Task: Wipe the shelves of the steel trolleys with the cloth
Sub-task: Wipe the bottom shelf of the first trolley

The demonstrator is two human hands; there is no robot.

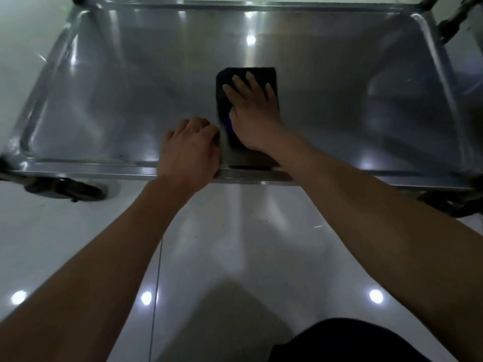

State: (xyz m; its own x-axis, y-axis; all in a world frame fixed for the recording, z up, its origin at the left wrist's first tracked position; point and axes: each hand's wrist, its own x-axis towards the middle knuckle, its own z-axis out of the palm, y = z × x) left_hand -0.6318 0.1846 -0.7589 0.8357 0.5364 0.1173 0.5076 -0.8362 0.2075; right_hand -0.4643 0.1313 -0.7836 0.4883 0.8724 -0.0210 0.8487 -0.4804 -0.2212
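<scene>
A steel trolley shelf (pixel 104 105) with a raised rim fills the upper half of the head view. A dark folded cloth (pixel 224 79) lies flat on it, a little right of centre and near the front edge. My right hand (pixel 251 111) presses down on the cloth with straight, spread fingers. My left hand (pixel 189 150) rests over the shelf's front rim (pixel 91 169) just left of the cloth, fingers curled onto the steel.
A black caster wheel (pixel 65 189) sits under the trolley's front left corner, another dark caster (pixel 454 202) at the front right. Trolley posts (pixel 428 2) rise at the back corners. Glossy white floor tiles (pixel 235 244) lie in front.
</scene>
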